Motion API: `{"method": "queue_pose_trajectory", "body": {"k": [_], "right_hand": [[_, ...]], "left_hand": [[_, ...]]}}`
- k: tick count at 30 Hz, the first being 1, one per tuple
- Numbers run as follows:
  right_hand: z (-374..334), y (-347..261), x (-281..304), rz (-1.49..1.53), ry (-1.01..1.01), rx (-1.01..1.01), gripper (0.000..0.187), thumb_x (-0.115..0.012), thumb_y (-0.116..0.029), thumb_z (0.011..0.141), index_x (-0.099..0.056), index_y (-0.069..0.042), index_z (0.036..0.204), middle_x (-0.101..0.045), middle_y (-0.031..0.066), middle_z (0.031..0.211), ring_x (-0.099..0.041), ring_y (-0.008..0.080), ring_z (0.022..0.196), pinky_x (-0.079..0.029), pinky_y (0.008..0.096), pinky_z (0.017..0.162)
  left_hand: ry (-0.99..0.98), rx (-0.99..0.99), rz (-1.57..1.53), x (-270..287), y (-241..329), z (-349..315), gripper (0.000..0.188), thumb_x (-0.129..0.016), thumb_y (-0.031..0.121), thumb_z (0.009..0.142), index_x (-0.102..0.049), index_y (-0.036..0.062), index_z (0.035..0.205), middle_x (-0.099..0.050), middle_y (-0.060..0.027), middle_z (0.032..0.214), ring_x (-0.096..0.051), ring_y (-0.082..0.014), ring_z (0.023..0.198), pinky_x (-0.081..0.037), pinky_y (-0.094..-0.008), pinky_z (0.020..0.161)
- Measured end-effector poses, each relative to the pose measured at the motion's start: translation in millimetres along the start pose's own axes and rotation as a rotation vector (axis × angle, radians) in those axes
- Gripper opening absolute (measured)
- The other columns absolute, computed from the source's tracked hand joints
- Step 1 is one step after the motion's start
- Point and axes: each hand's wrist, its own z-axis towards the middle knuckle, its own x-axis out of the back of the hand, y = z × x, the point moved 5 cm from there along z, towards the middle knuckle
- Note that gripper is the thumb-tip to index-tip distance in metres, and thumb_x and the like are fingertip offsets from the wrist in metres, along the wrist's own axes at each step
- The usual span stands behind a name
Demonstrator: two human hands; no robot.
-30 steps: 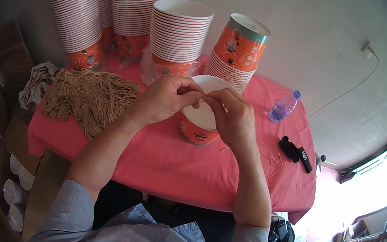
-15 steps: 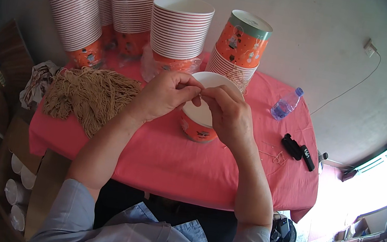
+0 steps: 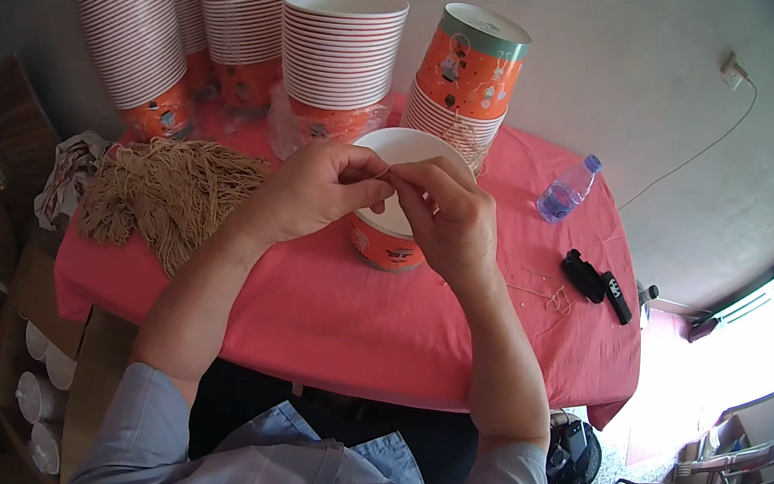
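Observation:
Above an orange and white paper bucket (image 3: 384, 250), my left hand (image 3: 309, 191) and my right hand (image 3: 457, 218) meet fingertip to fingertip. Both are closed in a pinch on a thin, light string (image 3: 384, 173), of which only a tiny bit shows between the fingers. The bucket stands upright on the table, and my hands hide part of its rim and inside. To the left of my left forearm lies a large heap of tan strings (image 3: 173, 198).
Tall stacks of paper buckets (image 3: 130, 9) line the back of the red-covered table (image 3: 342, 336). One shorter stack (image 3: 338, 52) and an upside-down bucket (image 3: 476, 64) on more buckets stand nearer. On the right are a plastic bottle (image 3: 567, 190), black objects (image 3: 584, 275) and loose string (image 3: 557, 299).
The whole view has shifted slightly, so the table's things sit a little farther left. My hands stay together over the bucket, still pinching, with only a small shift of the fingers.

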Motion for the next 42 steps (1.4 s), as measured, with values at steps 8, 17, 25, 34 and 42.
{"method": "queue_pose_trajectory", "body": {"k": [8,17,25,34,42], "right_hand": [[3,-2,4,0.095,-0.087,-0.061,0.011,-0.074,0.000,0.095,-0.072,-0.002,0.106,-0.076,0.0064,0.097,-0.073,0.0161,0.081,-0.058,0.0289,0.070],[4,7,3,0.372,-0.183,-0.408,0.006,-0.066,-0.006,0.102,-0.066,0.000,0.104,-0.073,0.0051,0.086,-0.068,0.0116,0.073,-0.056,0.0286,0.066],[4,12,4,0.513,-0.228,-0.532,0.010,-0.060,-0.011,0.108,-0.063,-0.001,0.108,-0.071,0.0030,0.087,-0.062,0.0073,0.071,-0.054,0.0257,0.065],[1,24,1,0.342,-0.156,-0.471,0.013,-0.062,-0.012,0.105,-0.069,-0.002,0.106,-0.071,0.0020,0.084,-0.061,0.0079,0.068,-0.052,0.0267,0.063],[8,28,2,0.234,-0.091,-0.369,0.014,-0.064,-0.012,0.104,-0.069,0.000,0.105,-0.071,0.0047,0.086,-0.064,0.0112,0.073,-0.053,0.0301,0.067]], "left_hand": [[-0.068,-0.028,0.026,1,1,-2,0.019,-0.069,0.015,0.104,-0.073,-0.0029,0.108,-0.073,-0.0023,0.087,-0.067,-0.0071,0.084,-0.055,-0.0264,0.079],[-0.016,-0.034,0.118,-7,5,-3,0.015,-0.070,0.010,0.099,-0.070,-0.0046,0.104,-0.073,-0.0030,0.086,-0.065,-0.0066,0.079,-0.053,-0.0261,0.072],[0.211,-0.220,0.370,-9,17,-3,0.010,-0.071,0.003,0.096,-0.072,-0.0015,0.105,-0.074,-0.0101,0.088,-0.070,-0.0129,0.075,-0.054,-0.0309,0.066],[0.268,-0.385,0.481,-11,24,-3,0.013,-0.073,0.000,0.096,-0.074,-0.0014,0.109,-0.074,-0.0127,0.098,-0.071,-0.0201,0.080,-0.055,-0.0328,0.069],[0.291,-0.438,0.546,-11,24,-1,0.011,-0.071,0.002,0.099,-0.074,-0.0026,0.109,-0.073,-0.0064,0.094,-0.065,-0.0109,0.077,-0.050,-0.0269,0.068]]}}
